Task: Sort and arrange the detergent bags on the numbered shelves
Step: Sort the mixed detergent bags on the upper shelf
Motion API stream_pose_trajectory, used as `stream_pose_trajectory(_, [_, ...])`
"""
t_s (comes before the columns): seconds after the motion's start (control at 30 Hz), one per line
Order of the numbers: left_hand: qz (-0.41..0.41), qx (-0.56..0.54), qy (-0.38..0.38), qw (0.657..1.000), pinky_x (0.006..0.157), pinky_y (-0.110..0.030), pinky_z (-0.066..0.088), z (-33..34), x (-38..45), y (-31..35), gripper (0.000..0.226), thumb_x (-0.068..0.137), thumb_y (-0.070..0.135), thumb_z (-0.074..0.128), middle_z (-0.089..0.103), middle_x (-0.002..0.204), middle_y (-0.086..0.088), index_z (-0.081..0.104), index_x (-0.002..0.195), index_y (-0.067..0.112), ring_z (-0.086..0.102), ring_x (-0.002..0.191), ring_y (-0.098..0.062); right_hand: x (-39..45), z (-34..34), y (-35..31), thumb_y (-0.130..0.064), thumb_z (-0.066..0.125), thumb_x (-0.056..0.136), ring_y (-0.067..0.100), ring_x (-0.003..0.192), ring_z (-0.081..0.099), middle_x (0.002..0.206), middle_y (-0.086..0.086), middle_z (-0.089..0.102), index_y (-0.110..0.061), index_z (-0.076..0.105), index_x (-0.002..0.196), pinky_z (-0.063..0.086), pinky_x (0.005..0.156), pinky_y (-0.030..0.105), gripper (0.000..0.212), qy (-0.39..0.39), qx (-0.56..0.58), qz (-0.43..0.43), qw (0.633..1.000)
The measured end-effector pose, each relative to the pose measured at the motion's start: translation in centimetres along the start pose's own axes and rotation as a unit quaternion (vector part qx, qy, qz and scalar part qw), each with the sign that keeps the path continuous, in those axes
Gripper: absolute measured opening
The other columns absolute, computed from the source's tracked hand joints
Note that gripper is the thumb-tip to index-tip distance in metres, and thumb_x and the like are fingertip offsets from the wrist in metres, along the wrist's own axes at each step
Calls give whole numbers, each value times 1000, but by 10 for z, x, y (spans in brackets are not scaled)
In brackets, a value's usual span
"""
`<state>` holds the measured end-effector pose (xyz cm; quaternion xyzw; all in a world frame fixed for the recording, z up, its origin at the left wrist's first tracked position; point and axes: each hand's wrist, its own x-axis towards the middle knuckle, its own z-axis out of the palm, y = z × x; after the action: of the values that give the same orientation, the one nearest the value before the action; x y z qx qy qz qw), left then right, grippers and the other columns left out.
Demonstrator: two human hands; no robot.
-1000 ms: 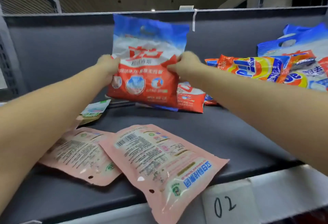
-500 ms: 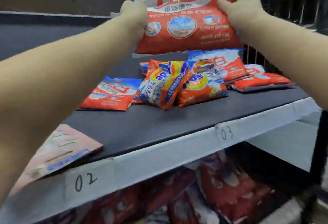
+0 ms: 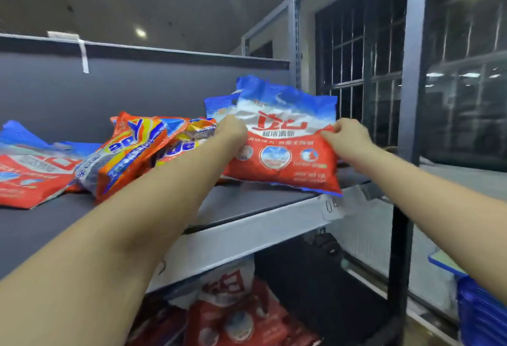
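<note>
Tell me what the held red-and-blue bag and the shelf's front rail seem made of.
Red-and-blue detergent bag: seemingly thin plastic film, glossy, judging by its creases and sheen. Shelf front rail: probably painted metal, pale grey, smooth and straight-edged, with a dull reflection.

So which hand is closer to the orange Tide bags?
The left. The left hand grips the red and blue detergent bag at the edge right beside the orange Tide bags. The right hand grips the opposite edge, farther away.
</note>
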<state>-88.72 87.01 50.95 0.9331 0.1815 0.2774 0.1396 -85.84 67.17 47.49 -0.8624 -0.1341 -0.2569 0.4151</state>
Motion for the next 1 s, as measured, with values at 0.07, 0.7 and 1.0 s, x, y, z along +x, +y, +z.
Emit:
stream_pose_trajectory(0.07, [11, 86, -22, 996, 102, -34, 36, 15, 0, -8, 36, 100, 6, 36, 43, 140, -21, 44, 133, -4, 43, 129, -33, 4, 11, 10, -22, 55, 91, 32, 103, 59, 105, 15, 65, 1, 66, 103, 42, 77, 31, 29, -79, -69, -4, 995])
stream_pose_trajectory(0.7, [-6, 86, -37, 996, 104, -40, 34, 8, -34, -20, 40, 103, 11, 23, 42, 141, -23, 40, 135, -7, 43, 128, -35, -1, 23, 17, -21, 47, 94, 40, 107, 54, 116, 26, 59, 3, 57, 111, 40, 78, 35, 31, -55, -111, -55, 991])
stream_pose_trajectory(1.0, [115, 139, 84, 980, 73, -33, 36, -33, -48, -22, 26, 96, 17, 39, 59, 116, -14, 55, 112, 4, 55, 106, -33, 7, 6, -53, -17, 47, 92, 40, 107, 52, 116, 22, 59, -2, 54, 115, 42, 83, 40, 28, -8, -129, -161, 978])
